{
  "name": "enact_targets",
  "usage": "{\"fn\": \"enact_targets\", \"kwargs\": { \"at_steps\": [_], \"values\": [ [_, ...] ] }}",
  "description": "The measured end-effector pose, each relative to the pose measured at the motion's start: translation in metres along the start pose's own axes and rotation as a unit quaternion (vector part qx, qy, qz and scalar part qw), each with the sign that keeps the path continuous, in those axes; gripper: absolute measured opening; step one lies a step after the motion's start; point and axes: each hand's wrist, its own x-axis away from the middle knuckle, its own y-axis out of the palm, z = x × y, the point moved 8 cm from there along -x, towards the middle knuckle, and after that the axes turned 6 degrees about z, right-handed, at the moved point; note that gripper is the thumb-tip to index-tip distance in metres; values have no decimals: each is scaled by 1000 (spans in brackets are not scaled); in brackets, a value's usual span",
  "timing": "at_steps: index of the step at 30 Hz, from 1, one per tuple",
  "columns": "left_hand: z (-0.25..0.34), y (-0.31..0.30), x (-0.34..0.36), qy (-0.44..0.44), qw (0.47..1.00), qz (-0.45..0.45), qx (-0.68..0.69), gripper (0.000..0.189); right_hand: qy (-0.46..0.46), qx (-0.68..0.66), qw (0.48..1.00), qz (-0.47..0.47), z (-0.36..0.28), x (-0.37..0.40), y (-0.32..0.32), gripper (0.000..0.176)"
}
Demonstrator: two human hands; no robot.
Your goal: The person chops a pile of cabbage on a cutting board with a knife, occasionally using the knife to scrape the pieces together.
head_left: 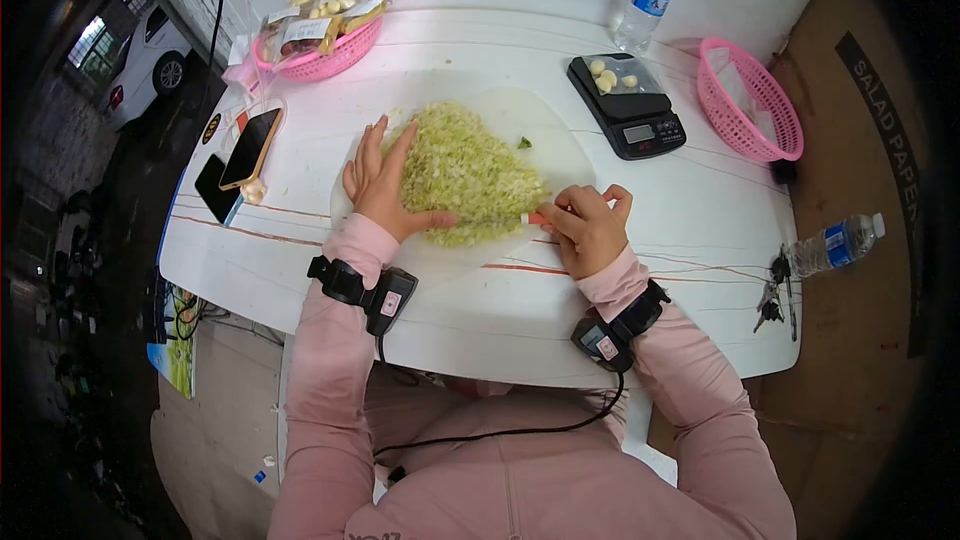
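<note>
A heap of finely chopped pale green vegetable (pixel 465 165), which looks like cabbage, covers much of a translucent white cutting board (pixel 565 130) on the table. At the heap's left edge is my left hand (pixel 385 185), its fingers spread and its thumb lying along the near edge of the pieces. My right hand (pixel 590 225) is closed around the red handle of a knife (pixel 533 219) at the heap's near right side. The blade points left and is hard to make out against the chopped pieces. A small dark green scrap (pixel 524 143) lies on the board beyond the heap.
A black kitchen scale (pixel 650 135) bears a bag of pale bulbs (pixel 612 77). Pink baskets (pixel 335 60) (pixel 745 115) stand at both back corners, the left one full of packets. Two phones (pixel 250 148) lie left. Water bottles (pixel 640 5) (pixel 838 245) and keys (pixel 768 302) are right.
</note>
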Motion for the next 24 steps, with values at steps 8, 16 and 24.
{"fn": "enact_targets", "kwargs": {
  "at_steps": [8, 16, 24],
  "values": [
    [2, 0, 0, 3, 1000, -8, -17, 123, -9, 3, 1000, 30, -9, -7, -16, 28],
    [7, -4, -1, 24, 999, 16, -22, 123, -3, -20, 999, 32, -2, -4, -10, 30],
    [17, -23, -5, 69, 995, 57, 42, 120, -23, -34, 998, 57, -9, -9, -30, 31]
  ]
}}
